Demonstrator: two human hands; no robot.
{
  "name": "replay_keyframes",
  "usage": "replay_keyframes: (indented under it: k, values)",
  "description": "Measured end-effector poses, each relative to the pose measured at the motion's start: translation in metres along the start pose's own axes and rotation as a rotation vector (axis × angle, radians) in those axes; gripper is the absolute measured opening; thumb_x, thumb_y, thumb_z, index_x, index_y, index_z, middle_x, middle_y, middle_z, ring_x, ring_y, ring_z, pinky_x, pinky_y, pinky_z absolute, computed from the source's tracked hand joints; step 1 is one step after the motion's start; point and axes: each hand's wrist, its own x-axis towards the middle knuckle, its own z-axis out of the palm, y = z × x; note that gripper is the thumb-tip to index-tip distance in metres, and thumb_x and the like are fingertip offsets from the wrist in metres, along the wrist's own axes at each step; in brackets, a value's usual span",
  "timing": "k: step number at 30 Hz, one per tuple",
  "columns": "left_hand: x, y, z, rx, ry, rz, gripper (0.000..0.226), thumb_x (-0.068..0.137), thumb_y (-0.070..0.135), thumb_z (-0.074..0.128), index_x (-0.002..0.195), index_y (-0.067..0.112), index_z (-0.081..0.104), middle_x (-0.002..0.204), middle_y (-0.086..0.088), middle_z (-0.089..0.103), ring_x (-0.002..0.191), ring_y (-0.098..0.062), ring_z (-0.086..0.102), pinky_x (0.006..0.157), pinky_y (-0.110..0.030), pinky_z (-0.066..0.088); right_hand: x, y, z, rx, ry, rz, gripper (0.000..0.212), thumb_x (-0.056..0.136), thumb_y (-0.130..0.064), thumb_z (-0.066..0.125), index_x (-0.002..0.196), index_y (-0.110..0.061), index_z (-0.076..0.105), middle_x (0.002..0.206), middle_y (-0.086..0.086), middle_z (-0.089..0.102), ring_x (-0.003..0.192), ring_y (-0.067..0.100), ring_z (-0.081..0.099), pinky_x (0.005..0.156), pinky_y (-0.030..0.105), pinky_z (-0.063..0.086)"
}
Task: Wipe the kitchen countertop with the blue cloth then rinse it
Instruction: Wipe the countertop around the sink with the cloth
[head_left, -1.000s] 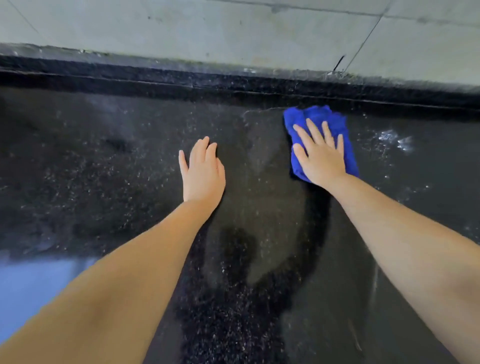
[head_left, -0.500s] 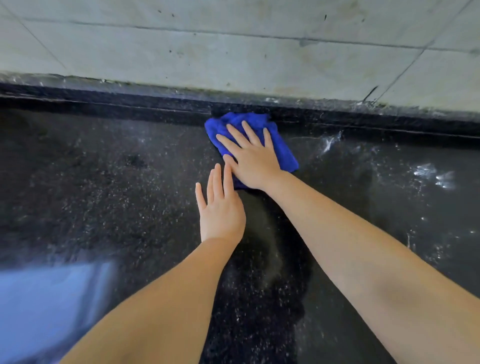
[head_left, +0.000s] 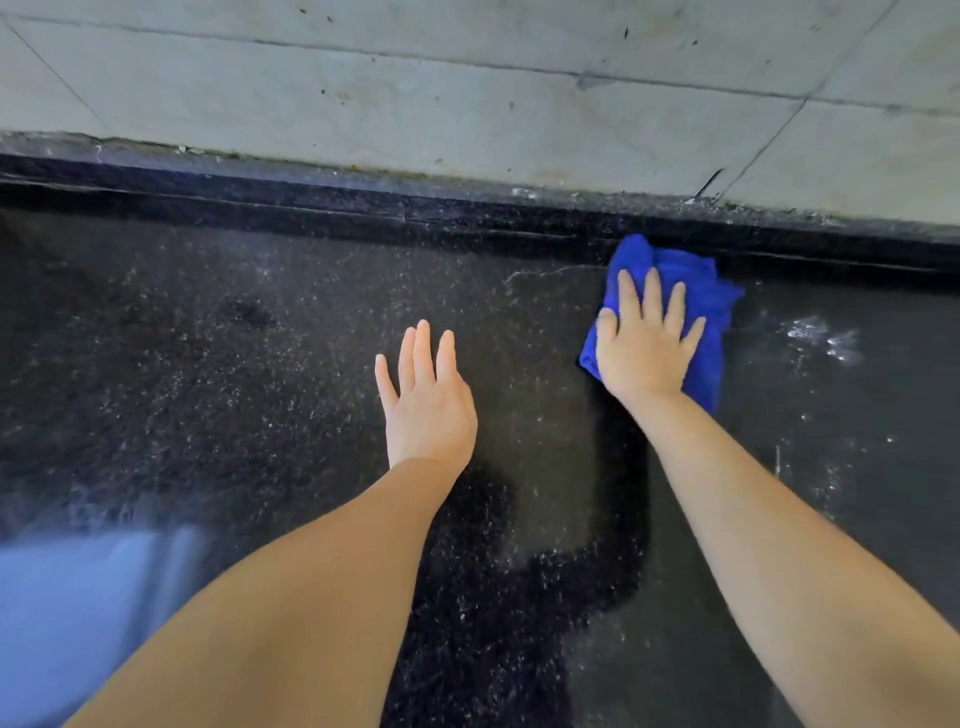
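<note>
Blue cloth (head_left: 696, 306) lies bunched under our right hand (head_left: 641, 345), far back on the counter (head_left: 208, 395), its far edge close against the raised black lip (head_left: 311, 208) at the foot of the wall (head_left: 415, 93). We press down on it with the palm flat and the fingers (head_left: 652, 291) straight and a little spread; nothing is pinched or curled round the fabric. Folds of the cloth show beyond the fingertips and along the right side of the hand, and a corner peeks out on the left below the thumb.

Our left hand (head_left: 428, 410) lies apart from the cloth, to its left and a little nearer to us, flat over the bare stone. Its three middle fingers (head_left: 423, 353) lie close together and straight, the little finger slightly apart; the thumb is mostly out of sight. We cannot tell whether the palm touches the surface or only hangs just above it.

Dark speckled stone makes up the counter, and it shines wet in places, with a pale smear (head_left: 821, 340) to the right of the cloth. A bluish glare (head_left: 67, 613) sits at the near left. Grey tiles, spotted with small dark marks, cover the wall.
</note>
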Motion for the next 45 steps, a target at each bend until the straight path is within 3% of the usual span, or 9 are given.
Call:
replay_keyframes:
  k: [6, 9, 13, 19, 23, 26, 32, 36, 45]
  values:
    - [0.0, 0.002, 0.0, -0.005, 0.018, -0.012, 0.05, 0.099, 0.024, 0.023, 0.148, 0.018, 0.015, 0.158, -0.004, 0.006, 0.145, -0.019, -0.001, 0.115, -0.045, -0.005, -0.027, 0.011, 0.004, -0.123, -0.084, -0.776, 0.055, 0.092, -0.047, 0.021, 0.143, -0.03, 0.035, 0.151, -0.003, 0.033, 0.141, 0.023, 0.028, 0.111, 0.053, 0.02]
    - [0.0, 0.003, 0.0, 0.014, 0.01, 0.003, 0.05, 0.1, 0.026, 0.022, 0.148, 0.018, 0.015, 0.158, -0.005, 0.006, 0.145, -0.02, -0.001, 0.115, -0.046, -0.005, 0.037, 0.097, -0.014, -0.134, 0.045, -0.369, 0.059, 0.09, -0.047, 0.021, 0.143, -0.025, 0.035, 0.152, 0.005, 0.032, 0.139, 0.03, 0.028, 0.106, 0.057, 0.027]
    - [0.0, 0.002, 0.0, 0.015, 0.016, 0.013, 0.05, 0.099, 0.025, 0.021, 0.148, 0.017, 0.014, 0.157, -0.007, 0.006, 0.145, -0.021, -0.001, 0.115, -0.047, -0.004, 0.029, 0.11, -0.019, 0.071, 0.003, 0.238, 0.053, 0.098, -0.044, 0.023, 0.149, -0.031, 0.017, 0.159, -0.003, 0.008, 0.146, 0.024, 0.002, 0.115, 0.054, 0.003]
    - [-0.001, 0.001, 0.001, 0.003, 0.057, 0.021, 0.049, 0.099, 0.023, 0.025, 0.147, 0.015, 0.02, 0.156, -0.009, 0.013, 0.145, -0.023, 0.005, 0.115, -0.048, 0.0, -0.181, 0.023, 0.022, -0.034, -0.013, -0.266, 0.053, 0.091, -0.044, 0.03, 0.141, -0.029, 0.039, 0.15, -0.001, 0.035, 0.14, 0.027, 0.029, 0.111, 0.053, 0.019]
    - [-0.001, 0.001, 0.001, -0.016, 0.062, 0.031, 0.048, 0.099, 0.021, 0.027, 0.146, 0.013, 0.024, 0.156, -0.011, 0.016, 0.144, -0.024, 0.007, 0.115, -0.049, 0.0, -0.289, 0.067, 0.025, -0.085, -0.128, -0.591, 0.053, 0.087, -0.047, 0.043, 0.138, -0.035, 0.041, 0.147, -0.007, 0.039, 0.138, 0.021, 0.028, 0.108, 0.051, 0.021]
    - [-0.007, 0.006, -0.004, 0.005, 0.067, 0.074, 0.046, 0.097, 0.017, 0.033, 0.143, 0.012, 0.031, 0.155, -0.01, 0.017, 0.144, -0.023, 0.009, 0.115, -0.051, -0.002, -0.256, 0.121, 0.011, -0.134, -0.173, -0.761, 0.054, 0.085, -0.048, 0.045, 0.138, -0.037, 0.039, 0.145, -0.009, 0.042, 0.136, 0.018, 0.03, 0.107, 0.049, 0.023]
    - [-0.07, 0.097, 0.013, -0.06, -0.015, 0.323, 0.045, 0.093, 0.015, 0.041, 0.137, 0.018, 0.041, 0.155, -0.004, 0.018, 0.144, -0.018, 0.009, 0.114, -0.053, -0.006, -0.049, 0.188, -0.014, -0.157, -0.071, -0.47, 0.052, 0.094, -0.044, 0.024, 0.145, -0.032, 0.028, 0.154, -0.003, 0.026, 0.143, 0.022, 0.021, 0.113, 0.047, 0.012]
    - [-0.092, 0.172, 0.039, -0.226, -0.047, 0.205, 0.041, 0.095, 0.016, 0.038, 0.136, 0.021, 0.041, 0.155, 0.001, 0.02, 0.144, -0.013, 0.008, 0.112, -0.049, -0.012, 0.039, 0.186, -0.036, -0.059, -0.118, -0.212, 0.05, 0.1, -0.041, 0.022, 0.149, -0.033, 0.014, 0.159, -0.008, 0.005, 0.146, 0.018, 0.0, 0.117, 0.049, 0.002]
    - [-0.089, 0.187, 0.053, -0.133, 0.052, 0.041, 0.044, 0.096, 0.021, 0.035, 0.139, 0.015, 0.038, 0.152, 0.002, 0.029, 0.142, -0.013, 0.02, 0.115, -0.049, 0.0, -0.183, 0.221, -0.012, -0.08, -0.145, -0.683, 0.052, 0.093, -0.046, 0.032, 0.143, -0.032, 0.032, 0.152, -0.004, 0.03, 0.141, 0.023, 0.021, 0.11, 0.05, 0.017]
